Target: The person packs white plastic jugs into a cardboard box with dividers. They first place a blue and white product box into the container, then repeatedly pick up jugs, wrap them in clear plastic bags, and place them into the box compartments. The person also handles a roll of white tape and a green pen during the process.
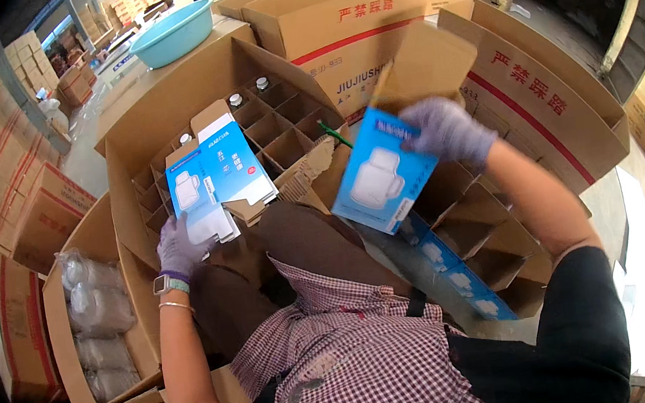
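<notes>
My right hand (449,132), in a pale glove, grips a blue box (376,173) by its upper right edge and holds it tilted over the right-hand carton. White jug shapes are printed on the box. My left hand (180,246), also gloved, closes on the lower left edge of a stack of flat blue boxes (231,165). The stack lies by my knees, on top of a large divided carton (282,145). Several white bottle caps (262,83) show in that carton's compartments.
At my right, a divided carton (500,230) holds a row of blue boxes (459,279). Clear-wrapped containers (98,307) fill a carton at the left. Behind stand a light blue basin (174,34) and tall open cartons (537,89). A green stick-like thing (335,134) lies between the cartons.
</notes>
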{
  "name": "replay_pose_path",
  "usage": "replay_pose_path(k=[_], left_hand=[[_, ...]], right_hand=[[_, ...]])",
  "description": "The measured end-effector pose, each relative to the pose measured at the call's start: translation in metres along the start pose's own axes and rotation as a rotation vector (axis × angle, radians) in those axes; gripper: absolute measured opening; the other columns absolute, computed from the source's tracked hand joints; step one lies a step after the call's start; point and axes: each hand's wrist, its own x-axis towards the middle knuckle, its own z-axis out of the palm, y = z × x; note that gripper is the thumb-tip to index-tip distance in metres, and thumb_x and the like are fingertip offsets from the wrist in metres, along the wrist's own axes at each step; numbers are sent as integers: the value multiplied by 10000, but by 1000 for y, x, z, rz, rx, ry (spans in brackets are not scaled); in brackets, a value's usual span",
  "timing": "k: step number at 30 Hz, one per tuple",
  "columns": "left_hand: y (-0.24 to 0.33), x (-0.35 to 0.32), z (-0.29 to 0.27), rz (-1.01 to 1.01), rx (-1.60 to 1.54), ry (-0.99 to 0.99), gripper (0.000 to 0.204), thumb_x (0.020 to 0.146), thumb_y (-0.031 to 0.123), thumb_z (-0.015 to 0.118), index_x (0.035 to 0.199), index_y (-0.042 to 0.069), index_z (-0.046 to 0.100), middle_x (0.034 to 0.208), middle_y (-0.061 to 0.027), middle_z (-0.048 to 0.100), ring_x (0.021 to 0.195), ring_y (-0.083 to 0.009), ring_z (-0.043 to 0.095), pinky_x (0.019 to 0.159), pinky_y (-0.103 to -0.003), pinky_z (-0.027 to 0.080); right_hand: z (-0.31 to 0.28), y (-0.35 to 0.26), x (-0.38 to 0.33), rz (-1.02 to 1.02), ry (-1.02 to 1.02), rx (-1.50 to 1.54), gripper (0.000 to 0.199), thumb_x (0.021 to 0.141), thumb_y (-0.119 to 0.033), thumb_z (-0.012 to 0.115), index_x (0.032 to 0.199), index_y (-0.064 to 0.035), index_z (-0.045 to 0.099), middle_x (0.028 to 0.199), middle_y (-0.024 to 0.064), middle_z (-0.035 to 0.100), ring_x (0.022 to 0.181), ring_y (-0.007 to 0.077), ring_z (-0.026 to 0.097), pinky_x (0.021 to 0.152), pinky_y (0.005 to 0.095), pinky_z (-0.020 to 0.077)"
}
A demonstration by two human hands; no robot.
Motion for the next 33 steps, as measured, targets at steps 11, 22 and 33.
replay_pose_path(k=[11,22,33], left_hand=[[-9,34,78,-106,151,-325,1182,602,326,886,1581,171,242,1615,-242,252,1431,-494,343,1093,-564,447],[14,32,55,-55,175,-250,786,728,143,744,1459,235,470,1360,-111,542,1197,-352,586,937,-490,512],[16,-2,-4,98,30,282,202,731,120,699,918,178,748,934,-37,707,908,-275,659,813,-434,491]], right_hand=[[293,-81,90,395,-212,167,183,919,-248,590,998,-142,717,1024,140,748,980,319,728,819,452,578],[388,-99,121,638,-554,280,296,938,-198,552,1102,-94,776,1223,161,708,1147,341,679,900,474,567],[319,-67,102,484,-427,355,572,878,-517,602,1108,-13,744,1184,248,690,1147,373,657,1002,452,500]])
